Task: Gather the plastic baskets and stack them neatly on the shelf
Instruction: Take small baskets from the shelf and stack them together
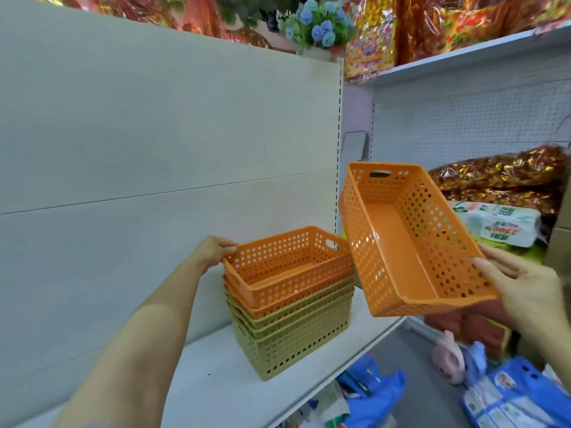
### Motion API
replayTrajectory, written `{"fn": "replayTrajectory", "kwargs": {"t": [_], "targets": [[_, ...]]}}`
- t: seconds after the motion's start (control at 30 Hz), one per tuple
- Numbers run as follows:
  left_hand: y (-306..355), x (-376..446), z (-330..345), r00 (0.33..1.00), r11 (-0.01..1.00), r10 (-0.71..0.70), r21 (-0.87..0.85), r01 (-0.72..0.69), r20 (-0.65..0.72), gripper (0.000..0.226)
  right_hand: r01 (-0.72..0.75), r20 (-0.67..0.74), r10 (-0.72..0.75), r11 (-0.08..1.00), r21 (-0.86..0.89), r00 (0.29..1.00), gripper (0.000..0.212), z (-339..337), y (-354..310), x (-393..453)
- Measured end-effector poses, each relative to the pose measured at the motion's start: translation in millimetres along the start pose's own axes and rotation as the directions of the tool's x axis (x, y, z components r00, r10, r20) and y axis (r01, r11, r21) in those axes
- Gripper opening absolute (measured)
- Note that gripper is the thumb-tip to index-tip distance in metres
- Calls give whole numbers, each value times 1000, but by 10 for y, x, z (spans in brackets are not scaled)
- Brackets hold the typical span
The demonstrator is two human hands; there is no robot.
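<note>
While the left hand (216,247) grips the stack (290,301) near the shelf's (216,375) front edge, the right hand (522,282) pinches an orange basket (401,242); it must drop in straight next.

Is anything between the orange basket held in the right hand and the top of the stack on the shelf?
Nothing visible. The held orange basket in the right hand hangs tilted, right of the stack, with open air between. The top basket is empty. The left hand grips only its far left rim.
</note>
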State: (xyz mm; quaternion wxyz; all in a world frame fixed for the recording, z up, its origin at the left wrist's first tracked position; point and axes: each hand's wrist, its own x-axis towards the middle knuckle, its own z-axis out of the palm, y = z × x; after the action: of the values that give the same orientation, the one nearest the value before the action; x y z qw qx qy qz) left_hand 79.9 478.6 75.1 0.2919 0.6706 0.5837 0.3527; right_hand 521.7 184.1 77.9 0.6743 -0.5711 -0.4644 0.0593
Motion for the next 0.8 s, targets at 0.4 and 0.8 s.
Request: {"fn": "replayTrajectory", "kwargs": {"t": [0.4, 0.8], "targets": [[1584, -840, -850, 962, 874, 213, -474, -111, 168, 66, 211, 312, -241, 969, 129, 919, 34, 916, -723, 923], [1101, -921, -495, 805, 973, 31, 201, 110, -592, 42, -163, 318, 64, 941, 296, 946, 28, 1946, -408, 1367]]}}
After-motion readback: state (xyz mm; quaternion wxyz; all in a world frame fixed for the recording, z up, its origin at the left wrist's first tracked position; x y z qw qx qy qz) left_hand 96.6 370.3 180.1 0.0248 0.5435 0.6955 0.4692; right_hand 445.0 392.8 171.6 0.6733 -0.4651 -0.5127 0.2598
